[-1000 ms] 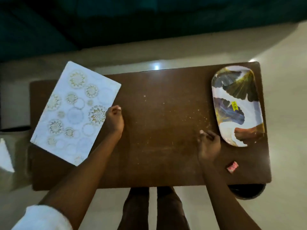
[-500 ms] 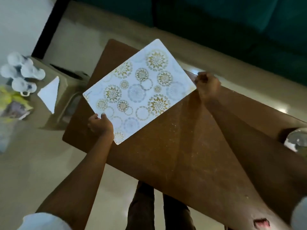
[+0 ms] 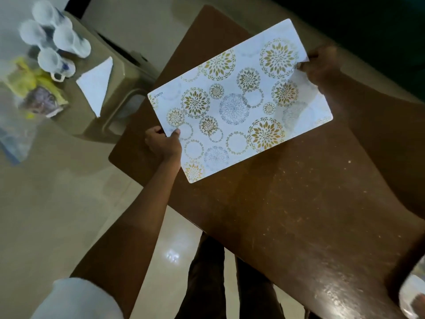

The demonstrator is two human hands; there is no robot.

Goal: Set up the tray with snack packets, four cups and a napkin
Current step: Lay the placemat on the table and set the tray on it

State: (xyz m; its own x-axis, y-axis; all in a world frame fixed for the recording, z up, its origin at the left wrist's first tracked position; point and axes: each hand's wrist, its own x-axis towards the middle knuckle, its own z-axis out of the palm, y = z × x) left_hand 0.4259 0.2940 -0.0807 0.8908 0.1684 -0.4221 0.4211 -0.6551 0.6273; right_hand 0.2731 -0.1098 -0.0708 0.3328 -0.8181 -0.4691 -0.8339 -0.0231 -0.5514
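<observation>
A white placemat (image 3: 239, 102) with gold and grey flower circles lies tilted over the left part of the brown table (image 3: 299, 203). My left hand (image 3: 164, 143) pinches its near-left edge, thumb on top. My right hand (image 3: 319, 65) pinches its far-right corner. Several white cups (image 3: 55, 44), a folded white napkin (image 3: 96, 85) and yellow snack packets (image 3: 34, 90) sit on a beige stool (image 3: 110, 111) to the left. The patterned tray (image 3: 412, 295) shows only as a sliver at the bottom right edge.
A clear bag (image 3: 16, 139) lies blurred on the floor at the far left. My legs (image 3: 230, 284) stand at the table's near edge. A dark teal sofa (image 3: 368, 24) runs behind the table.
The view swung left from the tray to the stool. My right hand left the tray's side and took the placemat's far corner; both hands have shifted the placemat rightward over the table.
</observation>
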